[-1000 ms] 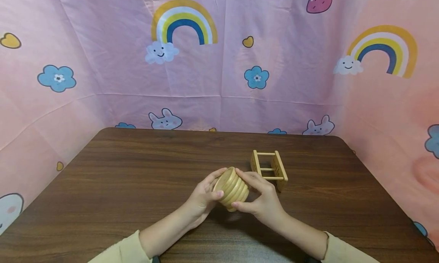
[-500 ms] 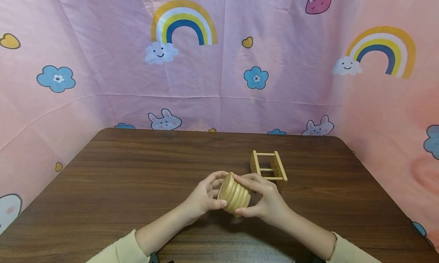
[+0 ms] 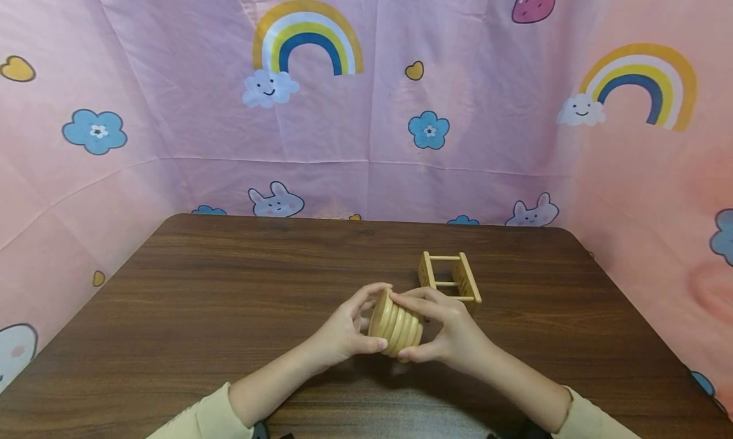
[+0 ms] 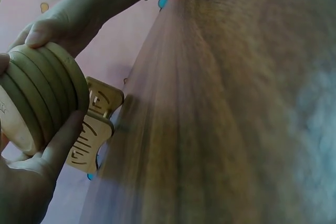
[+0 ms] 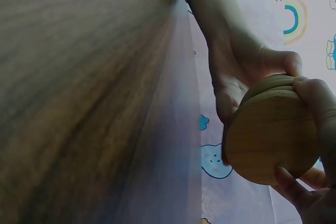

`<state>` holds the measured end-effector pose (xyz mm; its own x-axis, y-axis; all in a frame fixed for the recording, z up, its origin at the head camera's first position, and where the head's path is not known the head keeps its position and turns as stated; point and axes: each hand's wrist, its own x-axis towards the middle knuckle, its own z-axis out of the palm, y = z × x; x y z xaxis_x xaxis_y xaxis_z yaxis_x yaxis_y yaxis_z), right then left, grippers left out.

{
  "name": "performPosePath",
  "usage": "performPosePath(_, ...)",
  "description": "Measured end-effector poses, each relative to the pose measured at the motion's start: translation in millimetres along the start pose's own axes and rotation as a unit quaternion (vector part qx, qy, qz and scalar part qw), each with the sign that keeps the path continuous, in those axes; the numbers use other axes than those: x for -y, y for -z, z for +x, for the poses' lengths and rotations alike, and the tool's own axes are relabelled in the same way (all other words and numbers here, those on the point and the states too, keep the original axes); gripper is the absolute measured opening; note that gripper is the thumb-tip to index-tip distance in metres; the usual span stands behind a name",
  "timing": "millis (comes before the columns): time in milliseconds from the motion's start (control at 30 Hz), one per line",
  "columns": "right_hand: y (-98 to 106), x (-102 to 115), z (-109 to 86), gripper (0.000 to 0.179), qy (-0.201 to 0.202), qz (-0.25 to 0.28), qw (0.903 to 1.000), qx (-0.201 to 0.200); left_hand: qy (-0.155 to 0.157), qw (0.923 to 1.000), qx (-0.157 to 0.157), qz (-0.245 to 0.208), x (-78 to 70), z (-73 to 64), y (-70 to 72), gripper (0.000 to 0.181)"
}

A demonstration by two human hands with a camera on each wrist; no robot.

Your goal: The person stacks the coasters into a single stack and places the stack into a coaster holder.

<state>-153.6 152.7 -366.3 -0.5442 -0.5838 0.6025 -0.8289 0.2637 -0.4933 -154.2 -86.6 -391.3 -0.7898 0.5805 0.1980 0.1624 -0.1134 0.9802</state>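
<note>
Both hands hold a stack of several round, light wooden coasters [image 3: 396, 327] above the table, the discs tilted on edge with flat faces to left and right. My left hand [image 3: 348, 332] grips the left end, its thumb on the near rim and fingers around the far side. At the other end, my right hand [image 3: 455, 331] pinches the stack between thumb below and fingers on top. In the left wrist view, the coasters [image 4: 44, 93] show as layered bands. A plain round coaster face [image 5: 270, 135] fills much of the stack in the right wrist view.
Behind the right hand, a small wooden rack [image 3: 468, 280] with rods and slotted side panels stands on the dark wood-grain table [image 3: 258, 267]. Pink cloth [image 3: 366, 127] printed with rainbows and flowers hangs around the table's far and side edges.
Both hands have moved slightly right and nearer with the coaster stack. It has turned, so its left face shows less and the disc edges more. The rack stays put.
</note>
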Motion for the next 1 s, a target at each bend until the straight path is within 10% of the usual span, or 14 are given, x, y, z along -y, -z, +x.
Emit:
performPosePath(233,5,1,1.4,0.077,-0.002,-0.022,0.9997,0.015,0.013,0.9986,0.026,-0.045,0.2,2.9,-5.2,0.079)
performPosePath(1000,22,5,5.0,0.078,-0.011,-0.062,0.9979,0.017,0.010,0.9957,-0.039,-0.083,-9.2,20.0,-23.2,0.077)
